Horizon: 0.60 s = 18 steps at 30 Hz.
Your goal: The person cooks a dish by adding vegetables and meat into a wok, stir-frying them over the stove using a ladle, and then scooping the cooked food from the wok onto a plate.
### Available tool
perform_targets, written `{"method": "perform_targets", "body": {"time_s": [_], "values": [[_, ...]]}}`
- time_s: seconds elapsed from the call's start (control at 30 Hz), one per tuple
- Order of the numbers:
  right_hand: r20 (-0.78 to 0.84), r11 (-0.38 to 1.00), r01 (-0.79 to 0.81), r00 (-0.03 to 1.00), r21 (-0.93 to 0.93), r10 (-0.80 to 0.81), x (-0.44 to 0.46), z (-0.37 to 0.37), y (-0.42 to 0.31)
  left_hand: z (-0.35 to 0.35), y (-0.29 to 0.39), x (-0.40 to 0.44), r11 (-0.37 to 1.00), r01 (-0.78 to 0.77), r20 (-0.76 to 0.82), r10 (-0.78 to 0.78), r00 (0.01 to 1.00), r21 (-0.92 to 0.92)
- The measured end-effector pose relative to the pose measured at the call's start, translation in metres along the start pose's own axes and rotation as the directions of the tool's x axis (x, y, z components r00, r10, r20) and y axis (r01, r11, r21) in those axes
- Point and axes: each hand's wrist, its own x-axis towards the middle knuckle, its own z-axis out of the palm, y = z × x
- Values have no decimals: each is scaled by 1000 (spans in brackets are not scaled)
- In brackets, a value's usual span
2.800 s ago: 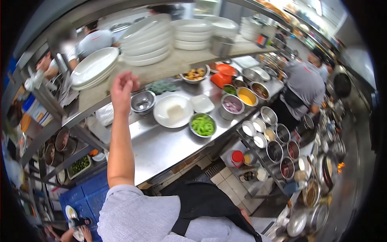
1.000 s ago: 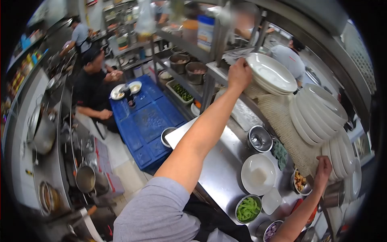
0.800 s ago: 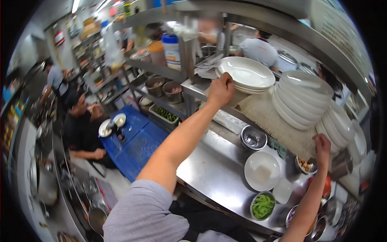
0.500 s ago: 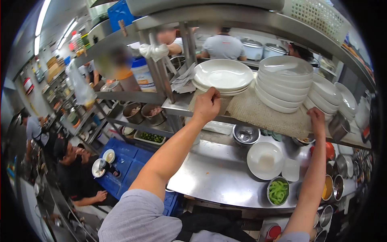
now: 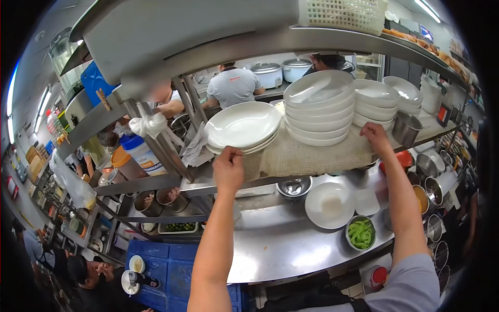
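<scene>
My left hand [image 5: 228, 167] rests at the front edge of the shelf, its fingers curled just below a short stack of oval white plates [image 5: 243, 125]; what the fingertips hold, if anything, is hidden. My right hand [image 5: 375, 137] is over the shelf edge with bent fingers, at the right part of the burlap cloth [image 5: 301, 154]. Between the hands stands a tall stack of white bowls [image 5: 318, 119]. Smaller bowls [image 5: 375, 95] and a metal pot [image 5: 407, 128] are behind and right of my right hand.
Below, the steel counter [image 5: 270, 255] holds a white plate [image 5: 329, 205], a metal bowl [image 5: 294, 187] and a bowl of green slices [image 5: 360, 232]. People work behind the shelf. Another person sits at the blue table [image 5: 171, 265], lower left. Metal posts [image 5: 166, 140] stand left.
The view has swung right and levelled toward the shelf. My right hand, out of sight at first, has come to the shelf edge. My left hand remains by the oval plates.
</scene>
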Motion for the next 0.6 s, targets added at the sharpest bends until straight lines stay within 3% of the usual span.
{"method": "perform_targets", "body": {"time_s": [0.03,0.1,0.2,0.27,0.3,0.43,0.5,0.6], "values": [[-13,999,18,1000,49,-17,-3,1,-7,0,-4,3,1000,6,-2,-6,1000,-13],[63,997,-53,996,-53,57,-6,0,-13,-2,-18,3,1000,-7,-22,7,1000,-13],[81,996,12,997,-86,-5,-1,-3,-1,-5,-27,-2,972,56,-203,-104,974,-226],[127,998,51,990,29,-55,-3,-6,2,-3,-26,-1,911,89,-313,-228,922,-402],[151,998,35,988,59,-44,-3,-7,3,-4,-21,0,863,120,-325,-309,893,-491],[209,973,-50,978,224,3,-4,-13,-9,-3,-23,4,809,143,-272,-350,896,-570],[227,981,-68,974,183,25,3,-17,-12,-7,-22,4,798,173,-214,-352,911,-577],[255,980,-109,965,165,64,-3,-17,-1,-1,-10,1,801,145,-264,-354,897,-581]]}}
